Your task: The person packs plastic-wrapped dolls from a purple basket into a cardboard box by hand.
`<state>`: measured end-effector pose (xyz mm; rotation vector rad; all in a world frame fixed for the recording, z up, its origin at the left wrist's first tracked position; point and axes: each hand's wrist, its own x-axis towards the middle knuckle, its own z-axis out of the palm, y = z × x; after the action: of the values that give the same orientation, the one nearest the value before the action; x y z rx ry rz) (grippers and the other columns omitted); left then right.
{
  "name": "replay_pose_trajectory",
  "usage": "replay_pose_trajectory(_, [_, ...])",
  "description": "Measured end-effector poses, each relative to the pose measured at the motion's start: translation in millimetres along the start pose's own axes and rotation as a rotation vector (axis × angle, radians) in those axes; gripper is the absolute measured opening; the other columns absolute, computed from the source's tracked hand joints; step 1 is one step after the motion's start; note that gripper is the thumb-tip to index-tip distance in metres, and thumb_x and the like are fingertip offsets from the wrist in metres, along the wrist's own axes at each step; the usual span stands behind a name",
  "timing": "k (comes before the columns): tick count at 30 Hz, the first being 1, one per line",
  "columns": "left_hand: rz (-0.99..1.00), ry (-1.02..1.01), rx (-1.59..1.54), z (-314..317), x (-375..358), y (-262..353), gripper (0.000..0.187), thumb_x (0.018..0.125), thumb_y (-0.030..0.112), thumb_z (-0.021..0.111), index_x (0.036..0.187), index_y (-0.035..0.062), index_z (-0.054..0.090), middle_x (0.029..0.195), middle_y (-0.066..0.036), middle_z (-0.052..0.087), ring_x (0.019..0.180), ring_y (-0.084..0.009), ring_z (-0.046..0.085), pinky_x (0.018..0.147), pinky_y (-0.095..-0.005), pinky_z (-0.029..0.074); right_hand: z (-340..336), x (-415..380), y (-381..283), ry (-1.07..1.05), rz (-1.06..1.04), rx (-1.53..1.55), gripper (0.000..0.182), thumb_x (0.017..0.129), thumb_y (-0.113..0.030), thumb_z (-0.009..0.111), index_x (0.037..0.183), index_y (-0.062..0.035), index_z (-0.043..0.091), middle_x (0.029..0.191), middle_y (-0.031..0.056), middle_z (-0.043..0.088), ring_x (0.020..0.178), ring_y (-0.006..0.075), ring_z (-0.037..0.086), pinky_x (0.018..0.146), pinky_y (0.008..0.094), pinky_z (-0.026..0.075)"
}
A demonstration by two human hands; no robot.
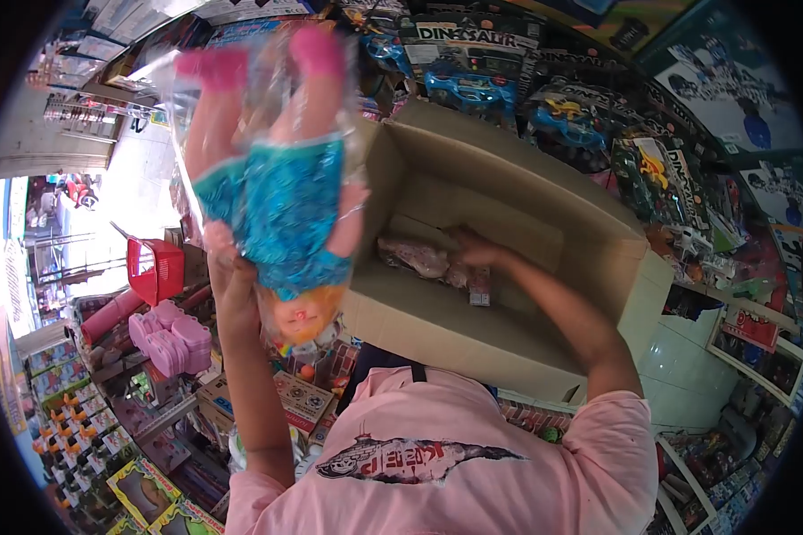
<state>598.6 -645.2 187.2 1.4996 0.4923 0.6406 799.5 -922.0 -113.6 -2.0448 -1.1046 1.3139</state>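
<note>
My left hand (233,275) is closed on a doll (285,214) in a clear plastic bag. The doll hangs head down, its pink feet at the top, and wears a shiny turquoise outfit. It is raised to the left of an open cardboard box (500,143), partly covering the box's left edge. Inside that box is my right hand (475,248), fingers apart, right at some plastic-wrapped items on the bottom. One is a pinkish wrapped bundle (415,257); a small printed packet (479,287) lies just below the hand.
Bagged dinosaur toys (473,62) line the shelf behind the box. To the left are a red basket (154,267) and pink plastic cases (171,339). Boxed toys (147,490) fill the lower left. A white rack (758,334) stands at the right.
</note>
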Motion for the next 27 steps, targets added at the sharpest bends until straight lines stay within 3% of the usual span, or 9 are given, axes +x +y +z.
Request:
replay_pose_trajectory(5, [-0.176, -0.667, 0.078, 79.2, 40.4, 23.5, 0.055, 0.081, 0.011, 0.076, 0.128, 0.0004, 0.048, 0.119, -0.008, 0.058, 0.111, -0.0163, 0.057, 0.091, -0.0342, 0.050, -131.2, -88.5, -26.3, -0.123, -0.074, 0.722, 0.060, 0.098, -0.050, 0.047, 0.136, -0.0029, 0.047, 0.122, 0.0082, 0.061, 0.106, 0.0211, 0.063, 0.085, 0.0391, 0.052])
replay_pose_trajectory(6, [-0.023, -0.794, 0.185, 109.7, 47.3, 20.8, 0.062, 0.080, 0.005, 0.074, 0.135, -0.0018, 0.046, 0.124, -0.011, 0.059, 0.110, -0.0194, 0.060, 0.092, -0.0342, 0.051, -148.1, -114.6, -8.9, -0.040, -0.353, 0.779, 0.058, 0.101, -0.051, 0.040, 0.134, -0.0044, 0.050, 0.123, 0.0083, 0.061, 0.107, 0.0208, 0.062, 0.091, 0.0389, 0.050])
replay_pose_trajectory(8, [0.059, -1.053, 0.232, 165.1, 53.7, 21.0, 0.064, 0.074, 0.001, 0.070, 0.135, 0.0023, 0.051, 0.116, -0.014, 0.067, 0.104, -0.0274, 0.067, 0.091, -0.0375, 0.052, -124.3, -117.6, 69.5, 0.254, -0.062, 0.942, 0.066, 0.098, -0.057, 0.040, 0.136, -0.0039, 0.049, 0.132, 0.0120, 0.057, 0.116, 0.0228, 0.058, 0.101, 0.0395, 0.045])
replay_pose_trajectory(10, [0.107, -1.222, 0.321, 190.5, 52.9, -19.2, 0.067, 0.069, -0.003, 0.067, 0.134, 0.0098, 0.054, 0.113, -0.017, 0.068, 0.105, -0.0342, 0.065, 0.091, -0.0404, 0.052, -172.6, -195.1, -83.6, -0.160, -0.212, 1.539, 0.068, 0.098, -0.056, 0.043, 0.139, -0.0026, 0.045, 0.137, 0.0152, 0.052, 0.125, 0.0247, 0.052, 0.107, 0.0390, 0.039])
replay_pose_trajectory(12, [0.196, -1.319, 0.594, 205.2, 48.6, -48.9, 0.066, 0.070, -0.002, 0.067, 0.133, 0.0117, 0.054, 0.111, -0.014, 0.069, 0.103, -0.0336, 0.065, 0.090, -0.0437, 0.051, -163.9, -180.7, -27.1, -0.291, -0.299, 1.497, 0.076, 0.092, -0.056, 0.055, 0.142, -0.0006, 0.042, 0.139, 0.0179, 0.050, 0.130, 0.0261, 0.047, 0.111, 0.0374, 0.034])
replay_pose_trajectory(14, [0.175, -1.347, 0.604, 209.9, 46.8, -92.8, 0.066, 0.071, -0.001, 0.068, 0.134, 0.0121, 0.054, 0.112, -0.013, 0.069, 0.104, -0.0340, 0.065, 0.091, -0.0449, 0.051, -151.7, -179.5, -0.9, -0.103, -0.281, 0.611, 0.101, 0.077, -0.070, 0.065, 0.144, 0.0007, 0.038, 0.136, 0.0155, 0.053, 0.124, 0.0275, 0.053, 0.106, 0.0387, 0.040])
replay_pose_trajectory(20, [0.161, -1.403, 0.776, 202.0, 48.8, -202.6, 0.061, 0.075, 0.000, 0.066, 0.134, 0.0118, 0.053, 0.116, -0.013, 0.067, 0.111, -0.0342, 0.062, 0.094, -0.0439, 0.049, -85.8, -113.9, -15.2, 0.025, 0.218, -0.271, 0.086, 0.064, -0.041, 0.082, 0.136, -0.0085, 0.047, 0.126, 0.0180, 0.059, 0.116, 0.0321, 0.059, 0.096, 0.0394, 0.048])
replay_pose_trajectory(25, [-0.045, -1.476, 0.867, 164.5, 51.8, -295.5, 0.063, 0.074, 0.007, 0.073, 0.134, 0.0089, 0.052, 0.126, -0.015, 0.062, 0.117, -0.0344, 0.058, 0.099, -0.0415, 0.046, -16.7, -50.3, 11.3, 0.079, 0.321, -0.219, 0.065, 0.071, -0.026, 0.075, 0.128, -0.0103, 0.051, 0.126, 0.0147, 0.060, 0.115, 0.0333, 0.059, 0.092, 0.0447, 0.049])
replay_pose_trajectory(27, [0.099, -1.509, 1.354, 151.1, 42.1, -308.8, 0.064, 0.073, 0.012, 0.075, 0.133, 0.0090, 0.053, 0.123, -0.017, 0.063, 0.116, -0.0339, 0.059, 0.098, -0.0415, 0.047, 16.2, -40.6, 31.6, 0.131, 0.300, -0.284, 0.066, 0.071, -0.026, 0.076, 0.130, -0.0110, 0.049, 0.126, 0.0149, 0.060, 0.115, 0.0335, 0.058, 0.093, 0.0459, 0.049])
